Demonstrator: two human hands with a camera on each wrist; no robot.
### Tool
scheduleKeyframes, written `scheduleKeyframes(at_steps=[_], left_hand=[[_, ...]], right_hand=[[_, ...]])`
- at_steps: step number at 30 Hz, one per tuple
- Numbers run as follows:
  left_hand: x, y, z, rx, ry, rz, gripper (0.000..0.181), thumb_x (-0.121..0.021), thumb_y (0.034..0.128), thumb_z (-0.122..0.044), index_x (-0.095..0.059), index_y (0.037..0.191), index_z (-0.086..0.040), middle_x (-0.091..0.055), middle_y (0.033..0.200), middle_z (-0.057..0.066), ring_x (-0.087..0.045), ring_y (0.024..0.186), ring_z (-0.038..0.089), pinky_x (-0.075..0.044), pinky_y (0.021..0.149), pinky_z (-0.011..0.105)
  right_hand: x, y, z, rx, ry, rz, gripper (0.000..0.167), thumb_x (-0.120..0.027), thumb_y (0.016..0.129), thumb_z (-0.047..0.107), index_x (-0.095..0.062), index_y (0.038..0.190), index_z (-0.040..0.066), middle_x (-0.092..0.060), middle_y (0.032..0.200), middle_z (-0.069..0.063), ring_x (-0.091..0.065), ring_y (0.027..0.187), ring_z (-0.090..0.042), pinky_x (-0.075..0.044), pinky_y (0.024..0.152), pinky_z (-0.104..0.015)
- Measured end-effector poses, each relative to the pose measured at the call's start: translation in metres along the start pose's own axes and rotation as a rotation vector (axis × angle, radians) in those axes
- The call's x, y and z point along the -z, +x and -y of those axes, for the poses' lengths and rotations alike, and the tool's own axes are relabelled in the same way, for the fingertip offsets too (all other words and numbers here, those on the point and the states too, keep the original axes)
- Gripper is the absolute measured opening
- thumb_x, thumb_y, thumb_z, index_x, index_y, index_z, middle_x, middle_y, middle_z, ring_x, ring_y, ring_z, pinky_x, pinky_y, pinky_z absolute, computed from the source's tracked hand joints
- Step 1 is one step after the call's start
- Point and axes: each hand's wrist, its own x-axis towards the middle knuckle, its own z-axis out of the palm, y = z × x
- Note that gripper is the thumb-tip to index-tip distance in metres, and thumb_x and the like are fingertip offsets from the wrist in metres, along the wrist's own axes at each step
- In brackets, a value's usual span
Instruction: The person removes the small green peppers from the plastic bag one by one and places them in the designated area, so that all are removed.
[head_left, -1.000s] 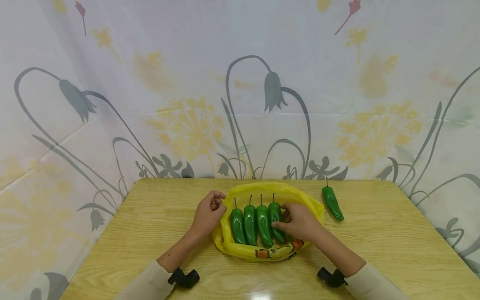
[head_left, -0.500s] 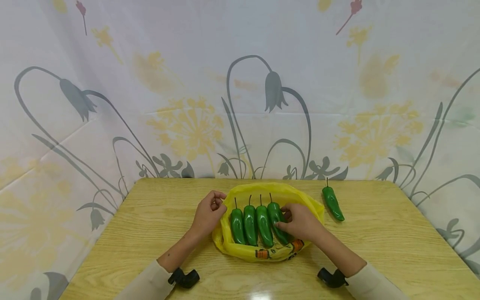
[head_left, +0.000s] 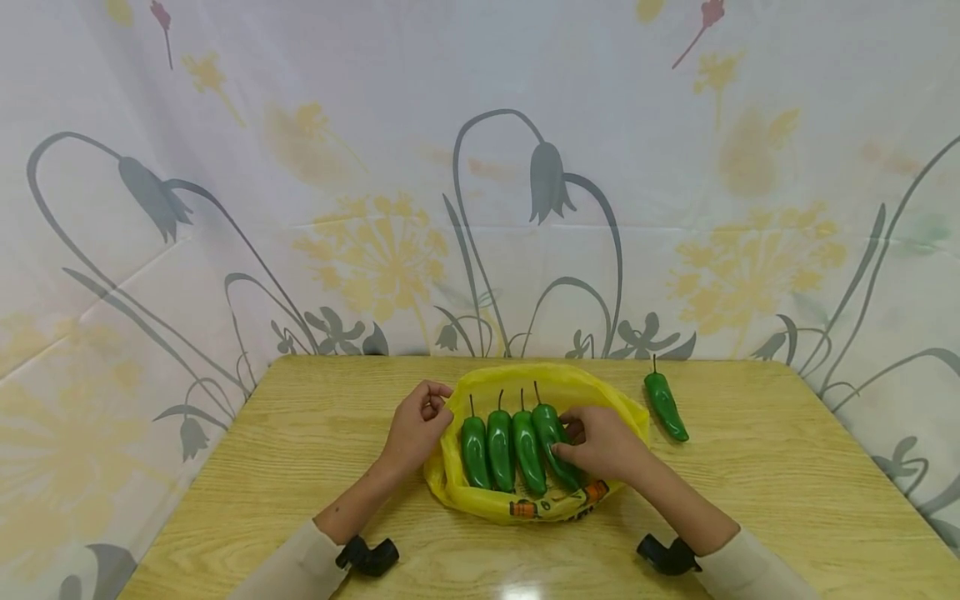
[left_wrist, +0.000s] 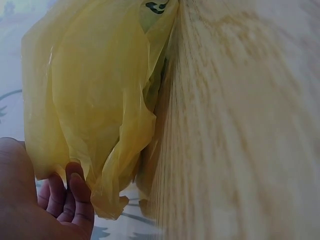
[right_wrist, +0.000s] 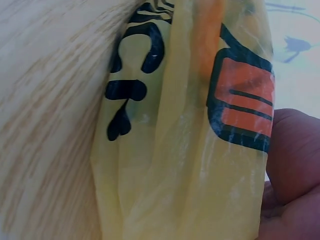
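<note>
A yellow plastic bag [head_left: 487,502] lies with its mouth wide, four-sided rim folds around several green peppers [head_left: 500,450] set side by side. My left hand [head_left: 414,427] pinches the bag's left edge with curled fingers; the left wrist view shows this hand [left_wrist: 55,200] at the yellow film [left_wrist: 95,90]. Inside the bag's right side, my right hand [head_left: 606,446] holds the rightmost pepper [head_left: 550,429] between thumb and fingers. In the right wrist view the printed bag wall [right_wrist: 185,150] hides most of the right hand [right_wrist: 295,170], pepper included.
Another green pepper [head_left: 665,408] lies on the wooden table [head_left: 757,467], right of the bag and near the back. Behind the table hangs a flower-printed cloth [head_left: 420,150]. Black wrist mounts [head_left: 367,557] sit at both sleeves.
The rightmost pepper's stem end has shifted left, against its neighbour, and the pepper now leans more. My right hand has stayed nearly in place with it; my left hand has not visibly moved.
</note>
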Motion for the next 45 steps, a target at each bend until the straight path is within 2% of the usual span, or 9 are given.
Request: scheduleKeyframes(at_steps=[8,15,22,25,32,36,45], left_hand=[[-0.001,0.000,-0.002,-0.019,-0.006,0.000,0.022,-0.061,0.0966,0.002,-0.065,0.118,-0.003,-0.053,0.091,0.009,-0.047,0.065,0.013,-0.041,0.061,0.022],[-0.004,0.000,-0.005,0.003,0.005,-0.019,0.023,-0.061,0.0960,0.004,-0.064,0.118,-0.001,-0.053,0.091,0.009,-0.046,0.065,0.012,-0.040,0.061,0.021],[-0.003,-0.009,-0.033,0.001,-0.021,-0.003,0.022,-0.058,0.0948,0.007,-0.062,0.116,0.005,-0.053,0.089,0.012,-0.045,0.064,0.009,-0.039,0.061,0.021],[-0.002,-0.012,-0.038,-0.007,-0.025,-0.002,0.022,-0.058,0.0945,0.006,-0.062,0.117,0.006,-0.053,0.090,0.012,-0.045,0.064,0.009,-0.039,0.061,0.021],[-0.003,0.000,-0.003,-0.005,-0.009,-0.001,0.024,-0.063,0.0959,0.001,-0.065,0.119,-0.004,-0.055,0.092,0.008,-0.048,0.065,0.012,-0.041,0.061,0.022],[-0.003,0.000,-0.003,0.005,-0.005,-0.002,0.024,-0.063,0.0959,0.001,-0.065,0.119,-0.004,-0.055,0.092,0.008,-0.047,0.065,0.013,-0.040,0.061,0.022],[-0.002,-0.002,-0.002,-0.003,-0.004,-0.006,0.024,-0.063,0.0954,0.002,-0.065,0.118,-0.004,-0.055,0.092,0.008,-0.047,0.065,0.013,-0.041,0.062,0.022]], right_hand=[[0.008,-0.004,0.006,0.052,0.007,0.007,0.046,-0.082,0.091,0.017,-0.068,0.127,-0.010,-0.072,0.101,-0.006,-0.068,0.089,-0.018,-0.059,0.080,-0.040],[0.018,-0.009,0.013,0.055,0.025,-0.004,0.049,-0.081,0.093,0.017,-0.065,0.132,-0.010,-0.072,0.105,-0.008,-0.069,0.093,-0.021,-0.059,0.082,-0.041],[0.027,-0.011,0.013,0.071,0.059,-0.042,0.048,-0.080,0.094,0.016,-0.065,0.132,-0.009,-0.072,0.106,-0.010,-0.069,0.093,-0.022,-0.059,0.081,-0.041],[0.033,-0.012,0.014,0.066,0.055,-0.049,0.049,-0.079,0.094,0.017,-0.064,0.132,-0.009,-0.072,0.107,-0.010,-0.070,0.094,-0.023,-0.060,0.081,-0.042],[0.053,-0.018,0.015,0.058,0.047,-0.097,0.050,-0.078,0.095,0.018,-0.064,0.133,-0.011,-0.073,0.108,-0.013,-0.071,0.096,-0.026,-0.060,0.084,-0.044],[0.060,-0.019,0.011,0.036,0.051,-0.123,0.050,-0.078,0.096,0.017,-0.063,0.134,-0.011,-0.073,0.108,-0.013,-0.072,0.096,-0.026,-0.061,0.084,-0.044],[0.074,-0.021,0.006,0.007,0.051,-0.124,0.051,-0.076,0.097,0.018,-0.061,0.136,-0.012,-0.072,0.111,-0.016,-0.071,0.099,-0.029,-0.060,0.085,-0.047]])
